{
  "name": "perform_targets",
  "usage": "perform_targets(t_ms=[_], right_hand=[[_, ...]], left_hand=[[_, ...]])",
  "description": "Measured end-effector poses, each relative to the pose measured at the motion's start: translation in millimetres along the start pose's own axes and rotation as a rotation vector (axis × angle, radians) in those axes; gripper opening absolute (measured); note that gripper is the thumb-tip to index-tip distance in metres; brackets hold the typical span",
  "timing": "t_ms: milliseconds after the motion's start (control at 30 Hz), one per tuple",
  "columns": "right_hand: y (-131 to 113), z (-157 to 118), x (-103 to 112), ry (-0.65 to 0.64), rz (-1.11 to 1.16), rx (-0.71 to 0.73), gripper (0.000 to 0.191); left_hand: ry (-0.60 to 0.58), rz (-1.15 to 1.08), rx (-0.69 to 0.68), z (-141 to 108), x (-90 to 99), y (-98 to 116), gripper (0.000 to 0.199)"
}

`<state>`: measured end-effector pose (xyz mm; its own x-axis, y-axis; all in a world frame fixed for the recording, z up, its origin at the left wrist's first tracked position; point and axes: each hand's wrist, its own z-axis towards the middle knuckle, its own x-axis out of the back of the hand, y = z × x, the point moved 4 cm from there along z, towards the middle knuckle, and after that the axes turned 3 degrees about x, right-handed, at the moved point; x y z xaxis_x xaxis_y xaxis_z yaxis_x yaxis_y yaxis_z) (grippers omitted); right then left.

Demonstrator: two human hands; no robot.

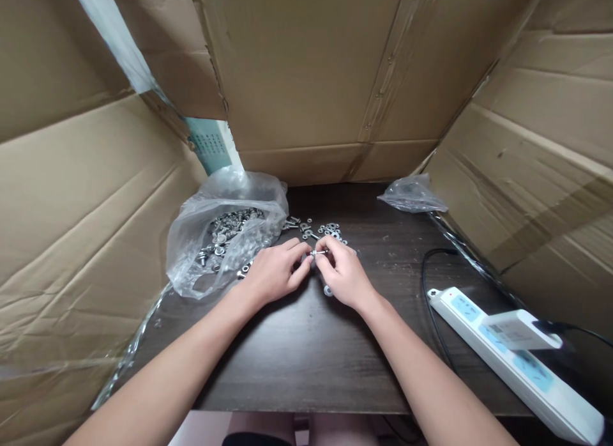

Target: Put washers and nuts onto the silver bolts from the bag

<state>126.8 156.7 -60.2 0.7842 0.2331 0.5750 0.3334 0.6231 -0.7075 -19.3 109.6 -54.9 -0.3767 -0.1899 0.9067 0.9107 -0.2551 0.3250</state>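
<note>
Above the middle of the table, a small metal bolt (314,252) lies crosswise between my fingertips. My left hand (278,269) pinches its left end between thumb and fingers. From the other side, my right hand (345,271) is closed on the bolt, its thumb and forefinger near the middle. Some small round part seems to sit on the bolt, but the fingers hide the detail. A washer (327,291) rests on the table just under my right hand. Loose nuts and washers (331,229) are scattered beyond my hands, along with a few bolts (291,223).
An open clear plastic bag (184,241) full of metal fasteners (234,225) stands left. At the back right lies a smaller plastic bag (412,194). A white power strip (514,363) with a plugged-in adapter and black cable (424,286) occupies the right. Cardboard walls (311,69) enclose the dark table (306,363).
</note>
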Motion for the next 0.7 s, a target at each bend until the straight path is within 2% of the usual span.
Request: perform_targets(t_ms=[533,700], right_hand=[[-4.3,0.2,2.2,-0.005,0.041,0.0,0.006],[-4.1,0.3,1.4,0.004,0.029,-0.014,0.019]], left_hand=[[0.022,-0.058,0.018,0.6,1.9,-0.1,0.026],[0.046,-0.058,0.013,0.3,3.0,0.2,0.026]])
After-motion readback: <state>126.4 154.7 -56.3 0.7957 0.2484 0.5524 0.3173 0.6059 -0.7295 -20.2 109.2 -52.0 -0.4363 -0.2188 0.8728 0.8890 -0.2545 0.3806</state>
